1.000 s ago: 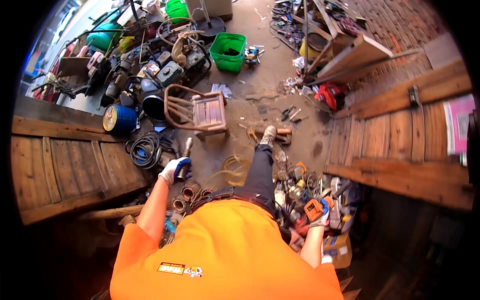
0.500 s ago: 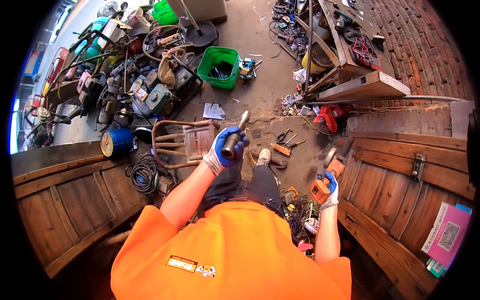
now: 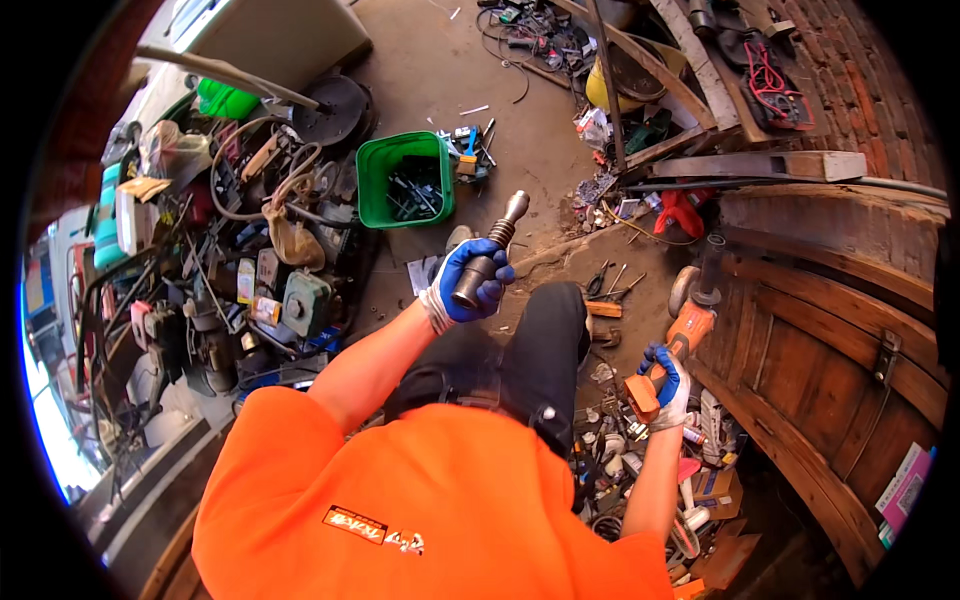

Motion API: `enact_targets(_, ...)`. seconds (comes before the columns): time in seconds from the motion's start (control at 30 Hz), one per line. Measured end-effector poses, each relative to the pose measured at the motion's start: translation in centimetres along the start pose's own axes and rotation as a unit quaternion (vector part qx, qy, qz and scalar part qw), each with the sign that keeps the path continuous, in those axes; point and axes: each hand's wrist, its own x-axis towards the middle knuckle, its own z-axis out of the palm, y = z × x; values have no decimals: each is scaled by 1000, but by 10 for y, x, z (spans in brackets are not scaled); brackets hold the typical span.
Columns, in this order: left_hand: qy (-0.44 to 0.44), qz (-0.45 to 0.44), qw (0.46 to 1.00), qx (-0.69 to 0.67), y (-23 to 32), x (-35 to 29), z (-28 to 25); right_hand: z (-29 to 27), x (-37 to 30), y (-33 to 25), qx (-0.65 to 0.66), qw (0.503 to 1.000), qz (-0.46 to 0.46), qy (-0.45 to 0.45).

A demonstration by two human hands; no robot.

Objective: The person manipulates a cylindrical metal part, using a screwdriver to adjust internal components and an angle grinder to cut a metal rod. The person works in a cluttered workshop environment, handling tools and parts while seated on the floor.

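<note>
My left hand [image 3: 470, 280], in a blue-and-white work glove, is closed around a dark metal shaft-like part [image 3: 481, 268]. Its wide cylindrical end sits at my palm, and a narrower, ridged, shiny end [image 3: 513, 212] points up and right, away from me. In my right hand [image 3: 668, 385], gloved the same way, is an orange cordless angle grinder [image 3: 690, 330], gripped by its rear body near the battery [image 3: 642, 397]. The grinder's round disc [image 3: 684, 290] and dark side handle [image 3: 711, 263] point away from me, beside the wooden door. The two held things are well apart.
Ahead stands a green bucket [image 3: 363, 185] with dark metal pieces inside. Machines and hoses [image 3: 310, 300] crowd the left. Several hand tools [image 3: 607, 290] lie on the floor. A wooden door panel [image 3: 810, 345] flanks my right, above a scrap pile [image 3: 620, 450]. A workbench [image 3: 770, 165] stands at far right.
My view has moved forward and turned, so the green bucket looks nearer and the wooden chair is out of sight. Both hands keep hold of the metal part and the grinder.
</note>
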Motion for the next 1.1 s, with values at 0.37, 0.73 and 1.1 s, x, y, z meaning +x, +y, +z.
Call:
enact_targets(0.37,423,51,775,467,154,121,-166,140,186,74,165,977,135,-1)
enact_targets(0.73,547,38,384,743,272,307,-421,162,566,286,-190,980,-39,43)
enact_targets(1.1,537,146,327,764,291,341,-532,173,671,358,-414,883,-162,151)
